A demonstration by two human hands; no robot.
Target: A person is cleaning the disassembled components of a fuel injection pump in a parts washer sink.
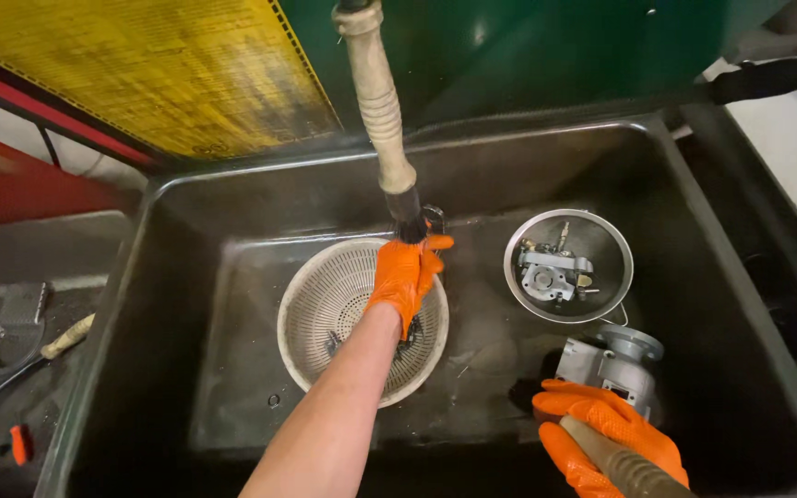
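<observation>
My left hand [407,275], in an orange glove, reaches over a white plastic colander [325,314] in a dark parts-washing sink [186,304]. Its fingers close around a small metal part [433,219] held right under the black brush tip of a beige flexible hose [382,111] that hangs from above. My right hand [601,438], also gloved in orange, grips a tan hose or handle [624,466] at the bottom right and rests against a grey metal housing [615,364] on the sink floor. A few small parts lie in the colander.
A round metal bowl [601,242] with a carburettor-like part and small fittings sits right of the colander. On the dark ledge to the left lie a brush with a pale handle [66,337] and a small orange item [18,443]. A yellow panel and green lid stand behind.
</observation>
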